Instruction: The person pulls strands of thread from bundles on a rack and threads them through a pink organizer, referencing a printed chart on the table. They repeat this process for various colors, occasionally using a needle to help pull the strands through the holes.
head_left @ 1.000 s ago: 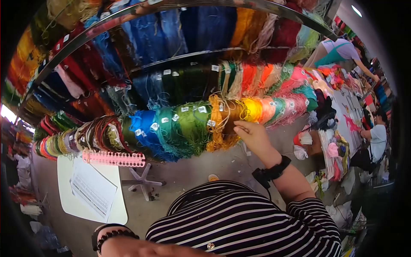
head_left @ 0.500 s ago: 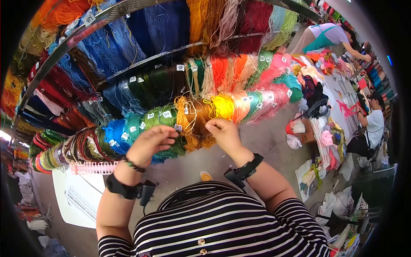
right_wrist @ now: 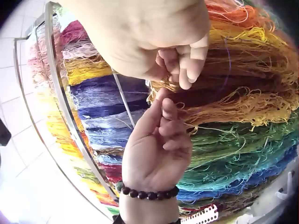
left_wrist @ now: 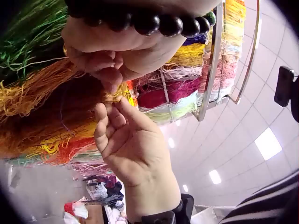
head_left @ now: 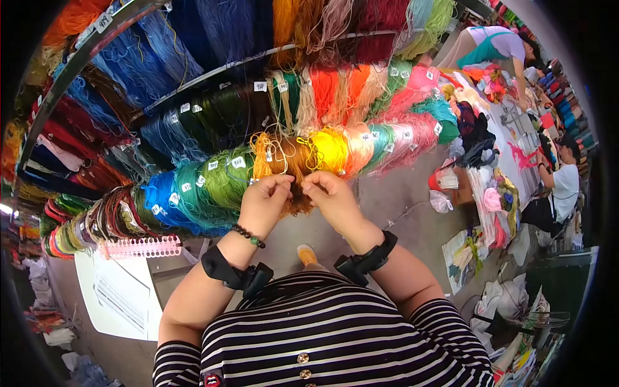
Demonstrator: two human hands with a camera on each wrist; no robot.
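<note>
Both hands are at a brown thread skein (head_left: 296, 153) hanging on the front rail. My left hand (head_left: 264, 201) pinches some of its strands between thumb and forefinger. Close beside it, my right hand (head_left: 333, 201) pinches the same brown thread, fingertips almost meeting the left ones. In the right wrist view, golden-brown strands (right_wrist: 166, 85) run between the two sets of fingertips. A golden-orange skein (head_left: 260, 162) hangs just left of the brown one, and a yellow skein (head_left: 329, 149) just right. The lower end of the brown skein is partly hidden behind the hands.
Green skeins (head_left: 225, 171) and blue skeins (head_left: 161, 197) fill the rail leftward, many with white number tags. A pink perforated strip (head_left: 143, 247) lies by a white table (head_left: 90, 303) with printed sheets. At right, two people work at a long table (head_left: 500, 138).
My left hand has risen from low in front of the body to the brown skein and now pinches thread. The right hand has stayed near that skein. The head view has shifted.
</note>
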